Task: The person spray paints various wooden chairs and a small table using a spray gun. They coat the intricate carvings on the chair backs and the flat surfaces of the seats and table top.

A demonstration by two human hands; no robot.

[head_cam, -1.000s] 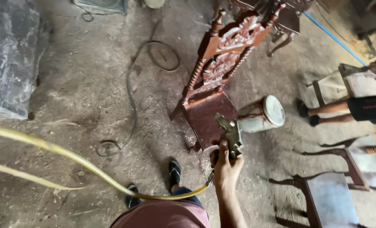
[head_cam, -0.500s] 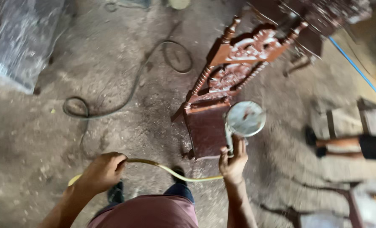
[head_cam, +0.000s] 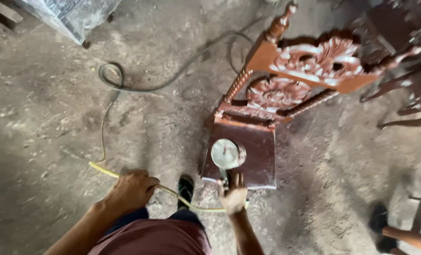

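Note:
My right hand grips a spray gun with a round metal cup on top, held just over the front edge of the seat of a carved reddish-brown wooden chair. My left hand is closed around a yellow hose that runs from the gun across my legs to the left. The chair stands upright on the dirt floor right in front of me, its ornate back facing away. My foot in a dark sandal shows between my hands.
A dark cable loops over the dusty floor at the upper left. A plastic-wrapped bundle sits at the top left. More dark chair frames crowd the right side. Another person's foot and leg are at the lower right.
The view has tilted down and closed in on the chair. My left hand has come in and taken the yellow hose. The gun in my right hand now hovers over the seat.

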